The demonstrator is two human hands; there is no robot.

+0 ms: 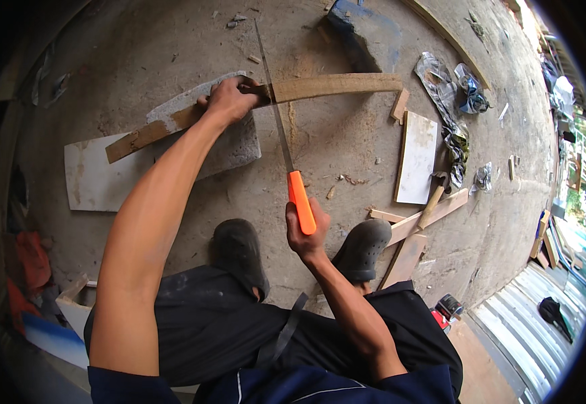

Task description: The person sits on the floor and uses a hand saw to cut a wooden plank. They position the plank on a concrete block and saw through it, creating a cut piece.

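Note:
A long wooden strip (336,85) lies crosswise in front of me, its left part resting over a grey concrete block (235,145). My left hand (231,101) is closed around the strip, just left of where the saw crosses it. In my right hand (308,232) is the orange handle of a handsaw (283,138), the fingers wrapped round it. The thin blade points away from me and meets the strip close to my left fingers. How deep the blade sits in the wood I cannot tell.
A white board (84,176) lies by the block. On the right are another white board (417,158), a hammer (432,202), wood offcuts (404,259) and crumpled plastic (471,91). A blue-stained block (367,40) stands beyond the strip. My shoes (239,252) flank the saw.

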